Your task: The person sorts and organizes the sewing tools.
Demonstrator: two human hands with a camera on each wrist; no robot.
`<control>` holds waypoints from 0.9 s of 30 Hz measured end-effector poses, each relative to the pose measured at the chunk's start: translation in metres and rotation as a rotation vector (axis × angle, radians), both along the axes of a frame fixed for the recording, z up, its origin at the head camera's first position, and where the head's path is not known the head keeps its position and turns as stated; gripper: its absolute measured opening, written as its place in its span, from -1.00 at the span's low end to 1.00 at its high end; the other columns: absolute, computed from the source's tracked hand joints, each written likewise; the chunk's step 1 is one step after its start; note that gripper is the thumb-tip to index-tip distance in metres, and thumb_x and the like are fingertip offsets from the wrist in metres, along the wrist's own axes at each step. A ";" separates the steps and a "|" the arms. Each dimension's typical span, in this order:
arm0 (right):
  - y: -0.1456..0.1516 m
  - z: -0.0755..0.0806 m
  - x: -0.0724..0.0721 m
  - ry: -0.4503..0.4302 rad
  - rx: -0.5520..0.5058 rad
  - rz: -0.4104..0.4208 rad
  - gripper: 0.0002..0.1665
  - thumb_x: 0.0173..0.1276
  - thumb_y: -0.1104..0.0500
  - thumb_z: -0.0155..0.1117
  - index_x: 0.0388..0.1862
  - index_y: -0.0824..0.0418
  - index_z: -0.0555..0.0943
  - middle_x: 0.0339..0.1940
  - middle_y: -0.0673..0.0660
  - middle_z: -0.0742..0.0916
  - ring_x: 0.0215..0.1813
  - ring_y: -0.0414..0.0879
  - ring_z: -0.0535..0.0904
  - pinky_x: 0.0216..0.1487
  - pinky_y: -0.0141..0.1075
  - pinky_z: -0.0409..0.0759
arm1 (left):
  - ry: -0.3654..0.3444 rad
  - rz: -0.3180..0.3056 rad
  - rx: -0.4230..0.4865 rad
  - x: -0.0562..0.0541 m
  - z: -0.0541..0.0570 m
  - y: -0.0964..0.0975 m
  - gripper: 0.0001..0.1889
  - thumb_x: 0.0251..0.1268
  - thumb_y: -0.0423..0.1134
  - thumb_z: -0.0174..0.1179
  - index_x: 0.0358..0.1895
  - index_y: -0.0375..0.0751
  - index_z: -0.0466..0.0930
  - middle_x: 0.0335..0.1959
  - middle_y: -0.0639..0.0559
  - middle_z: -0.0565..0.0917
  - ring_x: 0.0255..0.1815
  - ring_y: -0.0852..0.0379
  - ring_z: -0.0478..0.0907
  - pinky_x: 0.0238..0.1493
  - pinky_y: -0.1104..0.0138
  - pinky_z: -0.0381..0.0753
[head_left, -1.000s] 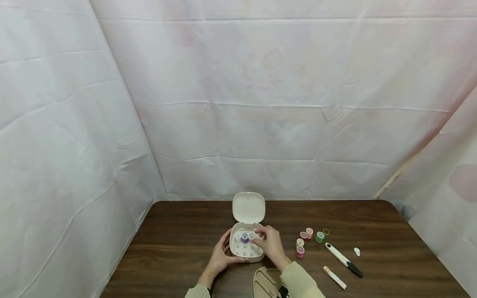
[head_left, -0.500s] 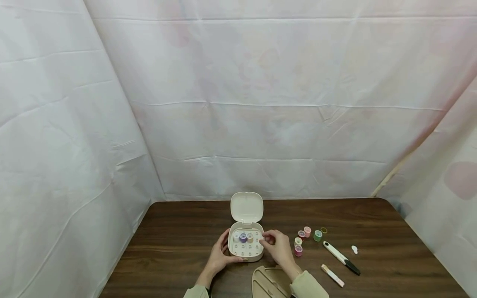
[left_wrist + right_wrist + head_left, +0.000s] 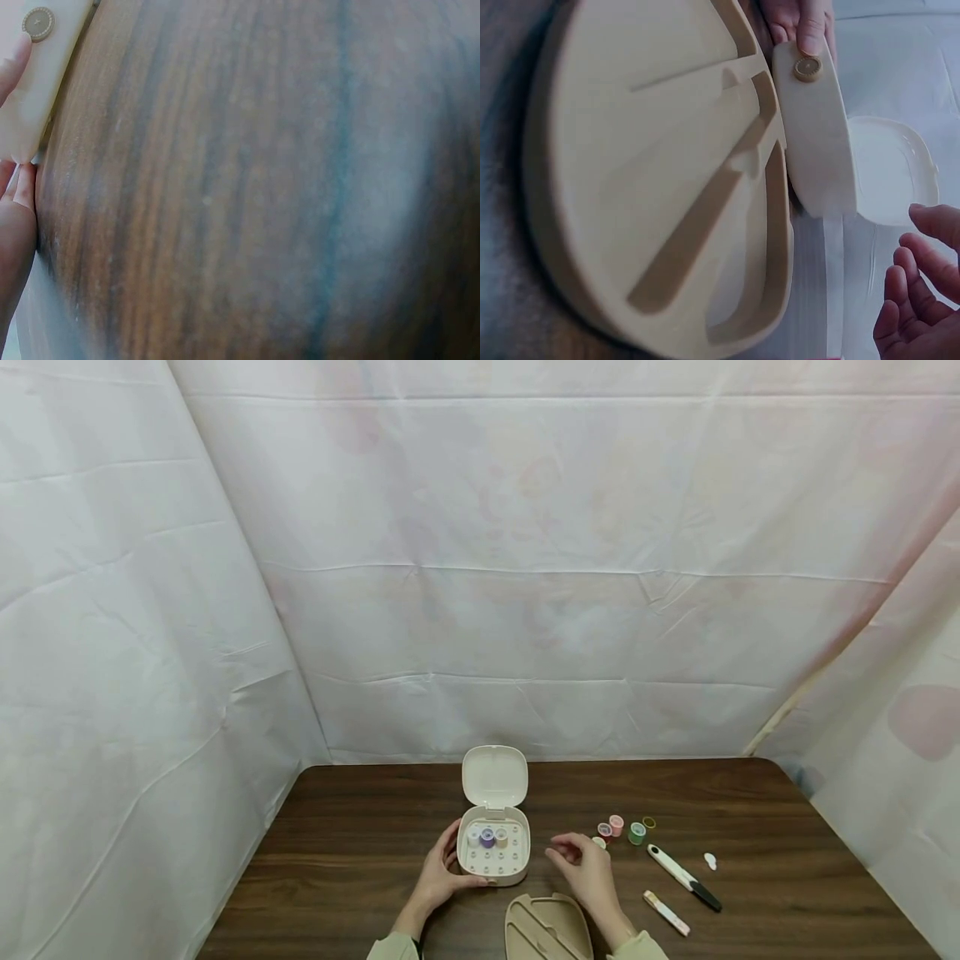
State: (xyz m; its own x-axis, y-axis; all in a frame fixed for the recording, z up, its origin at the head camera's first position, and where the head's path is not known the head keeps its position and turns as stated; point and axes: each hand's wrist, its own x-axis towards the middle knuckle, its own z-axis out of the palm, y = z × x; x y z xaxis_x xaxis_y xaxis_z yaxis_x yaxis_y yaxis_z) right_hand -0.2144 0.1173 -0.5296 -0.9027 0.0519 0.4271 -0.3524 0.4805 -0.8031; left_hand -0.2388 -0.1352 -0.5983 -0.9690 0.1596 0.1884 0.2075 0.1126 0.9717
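Observation:
My left hand [image 3: 437, 878] grips a cream sewing box [image 3: 495, 879], fingers along its left side and thumb at the front. In the left wrist view that thumb touches the round button [image 3: 37, 24]. The lid [image 3: 495, 775] stands raised behind. Inside, white [image 3: 473, 836], purple [image 3: 487, 837] and cream [image 3: 501, 837] thread spools sit in the back row of a pegged tray. My right hand [image 3: 590, 878] hovers right of the box, fingers loosely bent and holding nothing, as the right wrist view also shows. It partly covers a cream spool [image 3: 598, 842] and hides the table near it.
Pink [image 3: 617, 825], red [image 3: 604, 831] and green [image 3: 637, 833] spools stand right of my right hand, beside a yellowish ring [image 3: 649, 822]. A tan divided tray [image 3: 551, 927] lies in front. Farther right are a white-and-black tool [image 3: 684, 878], a white stick [image 3: 666, 912] and a small white piece [image 3: 710, 861].
My right hand has let go of the cream spool in the back row and moved right, out of the box. The left hand keeps its hold on the box.

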 end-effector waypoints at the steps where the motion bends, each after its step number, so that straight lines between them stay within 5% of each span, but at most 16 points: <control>1: 0.002 0.000 0.002 0.001 -0.005 -0.012 -0.85 -0.09 0.35 0.41 -0.47 0.30 0.63 -0.61 -0.01 0.60 -0.58 -0.27 0.43 -0.56 -0.48 0.43 | -0.002 0.001 -0.002 0.000 0.000 0.000 0.10 -0.41 -0.33 0.50 0.34 -0.33 -0.01 0.30 -0.22 0.15 0.29 -0.10 0.09 0.17 0.32 0.23; 10: 0.017 -0.007 0.012 -0.001 -0.030 -0.115 -0.84 -0.10 0.34 0.42 -0.46 0.27 0.64 -0.62 -0.06 0.60 -0.58 -0.36 0.41 -0.57 -0.51 0.42 | 0.037 -0.005 0.009 0.002 0.001 0.000 0.09 -0.42 -0.34 0.49 0.32 -0.37 -0.01 0.28 -0.30 0.15 0.27 -0.19 0.10 0.18 0.13 0.22; 17: 0.026 -0.013 0.018 -0.047 -0.031 -0.201 -0.81 -0.11 0.30 0.44 -0.45 0.26 0.65 -0.63 -0.06 0.61 -0.60 -0.34 0.41 -0.58 -0.56 0.38 | 0.188 -0.020 -0.003 0.001 -0.003 -0.001 0.05 -0.38 -0.32 0.48 0.30 -0.43 0.03 0.24 -0.35 0.20 0.22 -0.14 0.21 0.12 0.27 0.32; 23: 0.035 -0.020 0.020 -0.077 -0.058 -0.271 -0.79 -0.15 0.31 0.47 -0.45 0.27 0.65 -0.62 -0.04 0.63 -0.60 -0.38 0.41 -0.58 -0.57 0.37 | 0.024 -0.025 0.033 0.007 0.017 0.003 0.09 -0.41 -0.41 0.48 0.31 -0.46 -0.04 0.27 -0.38 0.12 0.26 -0.25 0.09 0.19 0.05 0.16; 27: 0.040 -0.024 0.019 -0.063 -0.057 -0.321 -0.75 -0.21 0.31 0.50 -0.46 0.26 0.65 -0.64 -0.02 0.64 -0.62 -0.38 0.42 -0.57 -0.55 0.37 | 0.007 -0.028 0.042 0.013 0.030 0.005 0.08 -0.41 -0.45 0.47 0.30 -0.50 -0.05 0.27 -0.42 0.10 0.26 -0.28 0.07 0.19 -0.03 0.10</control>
